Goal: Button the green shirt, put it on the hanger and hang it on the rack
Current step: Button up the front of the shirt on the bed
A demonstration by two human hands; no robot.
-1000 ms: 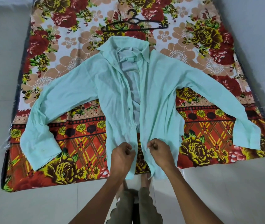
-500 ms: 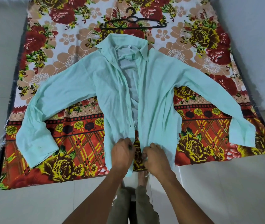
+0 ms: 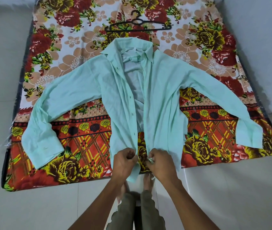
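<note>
your green shirt (image 3: 163,97) lies face up on the flowered bedsheet (image 3: 75,52), sleeves spread out to either side, collar pointing away from you and the front open from top to hem. you are on the first step, the buttoning, and you are starting at the bottom. your left hand (image 3: 126,161) is closed in a pinch on the lower edge of the left front panel, the one with the row of dark marks running up its edge (buttons or holes, too small to tell which). your right hand (image 3: 161,161) is closed on the lower edge of the other panel, with a small fold of cloth showing between the fingertips. the two edges are near each other down there but not yet joined, and a strip of sheet shows between them.

judging by this, no button is fastened yet. the next move calls for you to bring the two edges together so they overlap, line the lowest button up with its hole and push it through, then work upward toward the collar. keep the hems level, or the whole row will go in one step off.

the black hanger (image 3: 138,24) lies on the sheet just beyond the collar, untouched. the rack is not in view.
</note>
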